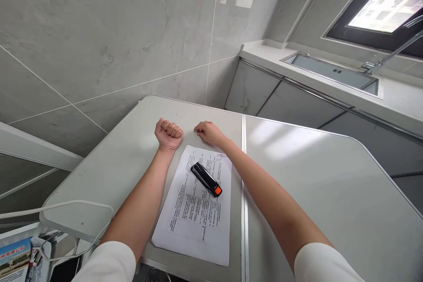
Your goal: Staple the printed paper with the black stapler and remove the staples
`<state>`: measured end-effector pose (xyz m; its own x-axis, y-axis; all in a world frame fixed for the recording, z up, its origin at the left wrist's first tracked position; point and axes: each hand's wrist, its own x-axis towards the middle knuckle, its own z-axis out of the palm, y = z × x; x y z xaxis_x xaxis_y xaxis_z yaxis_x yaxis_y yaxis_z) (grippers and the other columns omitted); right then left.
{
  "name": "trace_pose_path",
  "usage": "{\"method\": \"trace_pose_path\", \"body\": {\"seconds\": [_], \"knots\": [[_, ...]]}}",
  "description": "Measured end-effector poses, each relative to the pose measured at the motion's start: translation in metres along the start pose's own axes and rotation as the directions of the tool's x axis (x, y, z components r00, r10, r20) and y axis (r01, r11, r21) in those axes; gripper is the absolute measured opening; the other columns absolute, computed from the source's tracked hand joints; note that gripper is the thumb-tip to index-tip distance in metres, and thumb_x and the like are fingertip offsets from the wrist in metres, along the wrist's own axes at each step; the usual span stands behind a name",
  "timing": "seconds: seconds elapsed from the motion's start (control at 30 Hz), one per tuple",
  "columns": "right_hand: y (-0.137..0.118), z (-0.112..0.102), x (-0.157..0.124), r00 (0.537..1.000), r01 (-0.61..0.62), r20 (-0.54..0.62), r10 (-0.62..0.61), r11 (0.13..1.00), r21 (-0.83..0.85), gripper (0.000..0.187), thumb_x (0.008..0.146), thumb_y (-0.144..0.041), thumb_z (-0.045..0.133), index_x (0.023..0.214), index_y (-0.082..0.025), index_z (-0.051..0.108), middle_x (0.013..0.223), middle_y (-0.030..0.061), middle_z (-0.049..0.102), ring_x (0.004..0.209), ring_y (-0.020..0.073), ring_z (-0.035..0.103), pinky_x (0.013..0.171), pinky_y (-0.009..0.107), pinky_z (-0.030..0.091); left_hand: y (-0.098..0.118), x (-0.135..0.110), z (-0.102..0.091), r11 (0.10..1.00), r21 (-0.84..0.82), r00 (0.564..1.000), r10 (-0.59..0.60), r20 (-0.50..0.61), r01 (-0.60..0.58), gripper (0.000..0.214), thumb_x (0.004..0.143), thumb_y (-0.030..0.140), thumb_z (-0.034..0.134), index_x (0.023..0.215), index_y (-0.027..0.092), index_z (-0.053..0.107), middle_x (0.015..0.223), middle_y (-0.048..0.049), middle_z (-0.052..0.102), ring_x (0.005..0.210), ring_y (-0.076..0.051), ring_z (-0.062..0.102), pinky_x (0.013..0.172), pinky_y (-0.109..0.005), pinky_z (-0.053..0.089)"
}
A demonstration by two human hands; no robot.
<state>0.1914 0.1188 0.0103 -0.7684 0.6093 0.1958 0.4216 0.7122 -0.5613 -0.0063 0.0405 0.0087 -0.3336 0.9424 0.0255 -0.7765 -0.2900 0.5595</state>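
A printed sheet of paper [194,211] lies flat on the grey folding table [317,185]. A black stapler with an orange end [206,179] rests on the upper part of the sheet. My left hand [168,134] is curled into a fist on the table just beyond the paper's top left corner, with nothing visible in it. My right hand [208,133] rests on the table just past the paper's top edge, fingers bent and pressed together. Both forearms stretch out over the table on either side of the sheet.
A tiled wall rises close behind the table. A counter with a steel sink [330,70] and a tap [390,55] runs at the right, under a window. At the lower left, below the table edge, are a white cable [66,205] and printed leaflets [15,257].
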Motion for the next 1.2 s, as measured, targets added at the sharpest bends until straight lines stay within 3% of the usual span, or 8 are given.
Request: {"method": "trace_pose_path", "body": {"seconds": [0.1, 0.2, 0.37, 0.53, 0.63, 0.8, 0.97, 1.2], "knots": [[0.016, -0.015, -0.019, 0.979, -0.175, -0.090, 0.181, 0.981, 0.079, 0.030, 0.089, -0.008, 0.064, 0.115, -0.019, 0.076, 0.104, 0.0054, 0.075, 0.091, 0.0175, 0.063, 0.088, 0.031, 0.048, 0.000, -0.001, 0.001, 0.998, 0.004, 0.998, -0.060, 0.004, 0.060, 0.062, 0.104, 0.049, 0.045, 0.059, 0.020, 0.013, 0.045, 0.0063, 0.007, 0.036, -0.008, 0.009, 0.040, -0.030, 0.013], [0.015, -0.024, -0.033, 0.976, -0.180, -0.107, 0.192, 0.977, 0.115, 0.030, 0.089, -0.012, 0.066, 0.117, -0.019, 0.074, 0.110, 0.0057, 0.073, 0.093, 0.0168, 0.063, 0.088, 0.031, 0.049, 0.000, -0.005, 0.004, 0.993, 0.043, 0.994, -0.111, -0.015, 0.111, 0.062, 0.102, 0.048, 0.048, 0.058, 0.021, 0.015, 0.044, 0.0062, 0.013, 0.036, -0.008, 0.016, 0.040, -0.029, 0.017], [-0.035, -0.024, -0.080, 0.936, -0.119, -0.317, 0.155, 0.984, 0.130, 0.023, 0.103, -0.032, 0.056, 0.114, -0.020, 0.072, 0.111, 0.0078, 0.066, 0.092, 0.0178, 0.062, 0.089, 0.034, 0.049, -0.002, -0.011, 0.009, 0.988, 0.039, 0.988, -0.150, 0.018, 0.150, 0.059, 0.096, 0.036, 0.061, 0.059, 0.021, 0.018, 0.047, 0.0066, 0.021, 0.037, -0.008, 0.026, 0.040, -0.026, 0.024], [-0.095, 0.000, -0.159, 0.954, -0.192, -0.197, 0.226, 0.965, 0.178, 0.042, 0.093, -0.053, 0.070, 0.124, -0.025, 0.064, 0.111, 0.0072, 0.064, 0.102, 0.0241, 0.062, 0.086, 0.038, 0.052, -0.007, -0.007, 0.021, 0.967, 0.134, 0.974, -0.224, 0.022, 0.219, 0.053, 0.093, 0.029, 0.064, 0.057, 0.021, 0.026, 0.047, 0.0081, 0.021, 0.037, -0.007, 0.025, 0.040, -0.024, 0.024], [-0.110, 0.017, -0.184, 0.956, -0.247, -0.136, 0.262, 0.962, 0.114, 0.058, 0.083, -0.048, 0.081, 0.130, -0.025, 0.057, 0.117, 0.0088, 0.063, 0.106, 0.0291, 0.060, 0.088, 0.043, 0.052, -0.009, -0.015, 0.032, 0.914, 0.266, 0.946, -0.323, 0.019, 0.306, 0.048, 0.091, 0.029, 0.066, 0.055, 0.020, 0.035, 0.047, 0.0067, 0.029, 0.039, -0.007, 0.032, 0.042, -0.024, 0.030], [-0.109, 0.023, -0.188, 0.942, -0.255, -0.203, 0.268, 0.963, 0.090, 0.016, 0.097, -0.025, 0.059, 0.113, -0.025, 0.060, 0.106, 0.0071, 0.066, 0.099, 0.0283, 0.060, 0.087, 0.044, 0.049, -0.021, -0.060, 0.032, 0.835, 0.420, 0.913, -0.407, 0.034, 0.356, 0.041, 0.089, 0.045, 0.071, 0.062, 0.018, 0.054, 0.062, -0.0039, 0.061, 0.057, -0.015, 0.062, 0.062, -0.030, 0.051], [-0.101, 0.016, -0.188, 0.943, -0.202, -0.246, 0.227, 0.972, 0.123, 0.020, 0.099, -0.025, 0.058, 0.120, -0.025, 0.060, 0.104, 0.0070, 0.068, 0.100, 0.0279, 0.059, 0.088, 0.043, 0.048, -0.034, -0.079, 0.020, 0.773, 0.615, 0.949, -0.290, 0.124, 0.156, 0.032, 0.090, 0.048, 0.073, 0.090, 0.016, 0.072, 0.100, -0.0143, 0.079, 0.099, -0.025, 0.074, 0.096, -0.038, 0.052], [-0.096, 0.027, -0.185, 0.954, -0.145, -0.244, 0.172, 0.982, 0.124, 0.028, 0.099, -0.025, 0.063, 0.127, -0.026, 0.062, 0.108, 0.0074, 0.070, 0.100, 0.0275, 0.060, 0.088, 0.043, 0.050, -0.029, -0.061, 0.019, 0.825, 0.540, 0.926, -0.318, 0.202, 0.165, 0.031, 0.094, 0.045, 0.069, 0.095, 0.014, 0.072, 0.111, -0.0174, 0.078, 0.107, -0.029, 0.074, 0.105, -0.044, 0.050]]}}
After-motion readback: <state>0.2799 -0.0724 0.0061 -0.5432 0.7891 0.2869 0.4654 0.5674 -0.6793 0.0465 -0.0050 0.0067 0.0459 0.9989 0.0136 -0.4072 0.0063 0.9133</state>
